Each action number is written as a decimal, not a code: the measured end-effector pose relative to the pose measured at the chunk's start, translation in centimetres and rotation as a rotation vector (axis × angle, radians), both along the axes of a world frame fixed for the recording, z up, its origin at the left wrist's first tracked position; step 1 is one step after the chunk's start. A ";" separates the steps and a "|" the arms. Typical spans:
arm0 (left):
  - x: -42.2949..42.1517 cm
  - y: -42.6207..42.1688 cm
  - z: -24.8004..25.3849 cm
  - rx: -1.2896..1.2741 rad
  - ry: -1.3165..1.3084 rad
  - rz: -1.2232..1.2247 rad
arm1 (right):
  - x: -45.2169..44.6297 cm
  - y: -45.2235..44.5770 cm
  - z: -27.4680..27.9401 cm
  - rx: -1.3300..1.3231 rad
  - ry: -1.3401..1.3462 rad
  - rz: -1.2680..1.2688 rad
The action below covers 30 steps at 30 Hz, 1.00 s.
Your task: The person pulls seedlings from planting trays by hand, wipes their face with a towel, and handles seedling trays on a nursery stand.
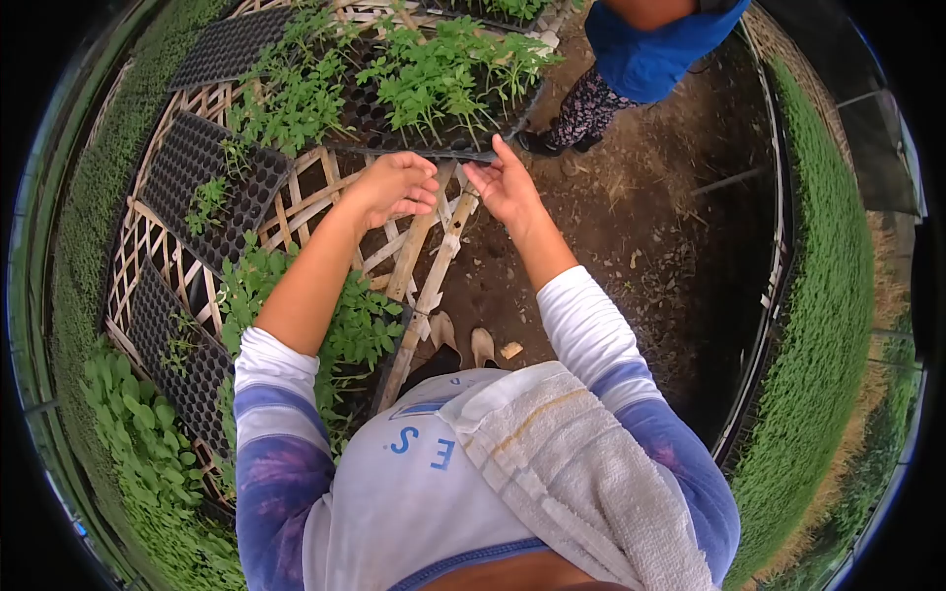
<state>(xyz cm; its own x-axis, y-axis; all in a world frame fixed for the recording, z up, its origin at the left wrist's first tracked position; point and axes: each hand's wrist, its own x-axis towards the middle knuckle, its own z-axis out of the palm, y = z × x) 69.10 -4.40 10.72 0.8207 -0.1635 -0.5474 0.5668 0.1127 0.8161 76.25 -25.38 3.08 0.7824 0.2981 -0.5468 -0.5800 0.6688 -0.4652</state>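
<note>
A black seedling tray [455, 154] with leafy green seedlings [429, 84] lies in front of me on a wooden lattice bench. My right hand [507, 185] is at its near right edge, thumb over the rim and fingers beneath it. Just below the same edge, my left hand [397, 187] hovers with fingers loosely bent and slightly apart; nothing shows in it. Another clump of seedlings [296, 98] grows at the tray's left side.
Mostly bare cell trays [212, 187] lie on the lattice bench [301, 202] at left, with more leafy plants [360, 320] near my left arm. Another person [631, 59] stands beyond on the dirt path [631, 227]. Dense green seedlings [828, 295] line the right side.
</note>
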 end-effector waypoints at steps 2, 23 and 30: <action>0.3 -1.9 0.0 0.275 -0.222 -0.098 | -0.3 -0.1 0.6 -0.041 -0.055 0.020; 8.9 -11.7 -1.0 0.947 -1.294 -0.129 | 8.7 -2.8 -5.6 -0.031 -0.238 -0.081; 17.8 -10.0 -6.2 0.784 -0.494 0.035 | 8.9 -3.2 -5.6 -0.103 -0.182 -0.072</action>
<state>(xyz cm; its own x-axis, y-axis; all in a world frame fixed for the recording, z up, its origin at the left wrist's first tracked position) 86.93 -14.42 4.53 0.9879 0.1345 -0.0775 0.1405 -0.5630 0.8144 85.11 -28.53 -2.53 0.8879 0.1884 -0.4197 -0.4333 0.6490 -0.6254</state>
